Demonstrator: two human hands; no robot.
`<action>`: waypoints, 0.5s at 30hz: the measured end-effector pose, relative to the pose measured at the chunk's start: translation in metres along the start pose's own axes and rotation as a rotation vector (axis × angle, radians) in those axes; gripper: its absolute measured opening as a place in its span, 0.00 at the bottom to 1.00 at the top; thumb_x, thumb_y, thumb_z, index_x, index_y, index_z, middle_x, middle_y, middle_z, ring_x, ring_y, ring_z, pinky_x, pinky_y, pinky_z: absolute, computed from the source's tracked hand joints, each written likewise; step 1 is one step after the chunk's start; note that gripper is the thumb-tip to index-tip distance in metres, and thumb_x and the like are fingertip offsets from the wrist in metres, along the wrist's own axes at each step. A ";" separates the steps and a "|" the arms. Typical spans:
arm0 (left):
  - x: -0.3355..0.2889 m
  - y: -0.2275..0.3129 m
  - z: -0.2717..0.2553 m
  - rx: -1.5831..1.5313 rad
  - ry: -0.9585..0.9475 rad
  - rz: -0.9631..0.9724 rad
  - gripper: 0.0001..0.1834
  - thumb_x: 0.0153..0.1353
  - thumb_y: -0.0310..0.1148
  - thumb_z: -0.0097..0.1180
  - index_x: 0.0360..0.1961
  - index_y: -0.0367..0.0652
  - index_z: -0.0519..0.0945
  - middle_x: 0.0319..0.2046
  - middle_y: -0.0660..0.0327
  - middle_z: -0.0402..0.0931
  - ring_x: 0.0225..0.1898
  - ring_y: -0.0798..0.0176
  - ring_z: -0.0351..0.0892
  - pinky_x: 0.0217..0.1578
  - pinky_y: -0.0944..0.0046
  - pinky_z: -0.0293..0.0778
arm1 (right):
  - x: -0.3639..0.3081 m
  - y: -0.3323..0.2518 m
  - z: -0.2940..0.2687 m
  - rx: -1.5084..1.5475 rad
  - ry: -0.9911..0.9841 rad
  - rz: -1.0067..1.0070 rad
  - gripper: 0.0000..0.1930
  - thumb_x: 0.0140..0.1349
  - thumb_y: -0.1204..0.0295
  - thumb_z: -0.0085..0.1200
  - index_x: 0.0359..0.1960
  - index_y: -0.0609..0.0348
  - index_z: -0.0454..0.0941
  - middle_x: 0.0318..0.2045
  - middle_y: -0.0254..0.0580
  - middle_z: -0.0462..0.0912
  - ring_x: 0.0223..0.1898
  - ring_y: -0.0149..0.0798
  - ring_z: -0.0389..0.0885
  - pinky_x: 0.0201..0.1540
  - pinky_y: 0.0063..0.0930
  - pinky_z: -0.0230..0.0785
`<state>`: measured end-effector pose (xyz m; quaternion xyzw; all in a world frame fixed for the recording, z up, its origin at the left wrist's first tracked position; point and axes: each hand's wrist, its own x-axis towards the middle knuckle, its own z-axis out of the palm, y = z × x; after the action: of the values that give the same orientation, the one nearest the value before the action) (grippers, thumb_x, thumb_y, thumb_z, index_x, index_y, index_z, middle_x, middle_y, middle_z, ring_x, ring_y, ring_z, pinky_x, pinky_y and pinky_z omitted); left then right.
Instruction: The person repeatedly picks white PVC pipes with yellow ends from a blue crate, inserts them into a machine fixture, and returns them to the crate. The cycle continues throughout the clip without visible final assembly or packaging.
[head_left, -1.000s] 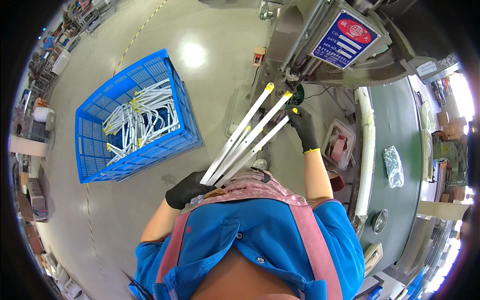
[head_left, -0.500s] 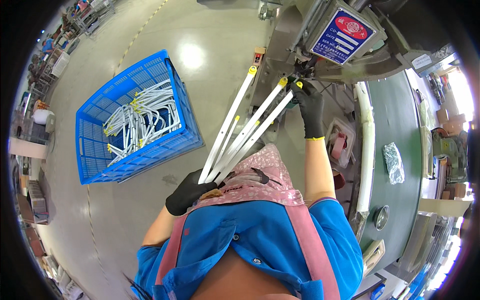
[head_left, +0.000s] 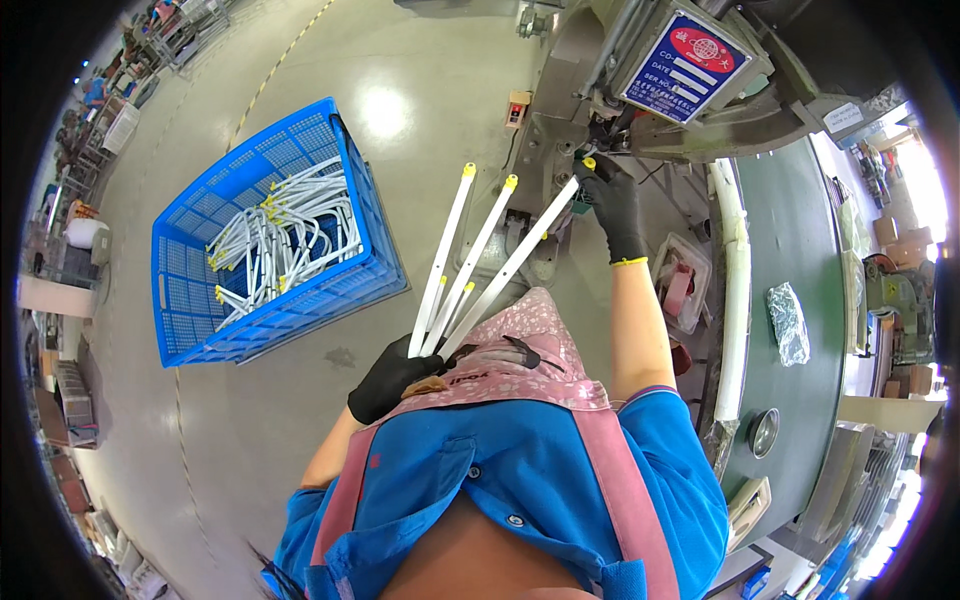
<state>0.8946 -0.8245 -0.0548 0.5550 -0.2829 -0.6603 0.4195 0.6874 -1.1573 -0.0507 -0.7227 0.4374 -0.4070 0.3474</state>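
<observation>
The scene is viewed from head height — steeply downward, close above the blue buttoned shirt — through a fisheye

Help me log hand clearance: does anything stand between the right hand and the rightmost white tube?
Nothing visible does: the black-gloved right hand is on the rightmost white tube, close by its yellow end piece.

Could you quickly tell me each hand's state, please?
Left gloved hand: closed around the near ends of the white tubes.
Right gloved hand: closed on the rightmost tube near its yellow cap.
</observation>
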 end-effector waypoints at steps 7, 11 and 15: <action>-0.029 0.031 0.010 -0.052 -0.002 -0.024 0.20 0.58 0.31 0.56 0.50 0.33 0.72 0.39 0.57 0.77 0.39 0.65 0.76 0.44 0.65 0.71 | 0.014 0.026 0.001 0.004 -0.085 0.096 0.17 0.55 0.61 0.58 0.39 0.63 0.80 0.28 0.43 0.83 0.29 0.33 0.79 0.36 0.28 0.70; -0.027 0.031 0.011 0.000 -0.024 0.004 0.20 0.58 0.31 0.56 0.51 0.33 0.72 0.40 0.55 0.77 0.40 0.64 0.76 0.46 0.64 0.71 | 0.005 0.039 0.007 0.026 -0.126 0.050 0.17 0.55 0.62 0.57 0.40 0.64 0.80 0.30 0.45 0.83 0.31 0.35 0.79 0.38 0.28 0.70; -0.020 0.017 0.013 0.152 0.049 0.026 0.20 0.58 0.33 0.56 0.49 0.32 0.72 0.39 0.55 0.78 0.40 0.64 0.78 0.45 0.65 0.72 | -0.004 0.049 0.014 0.080 -0.105 0.056 0.16 0.57 0.62 0.56 0.39 0.63 0.80 0.30 0.41 0.83 0.32 0.34 0.78 0.38 0.30 0.69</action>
<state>0.8869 -0.8166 -0.0273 0.5976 -0.3292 -0.6176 0.3914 0.6814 -1.1699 -0.0993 -0.7162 0.4218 -0.3758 0.4097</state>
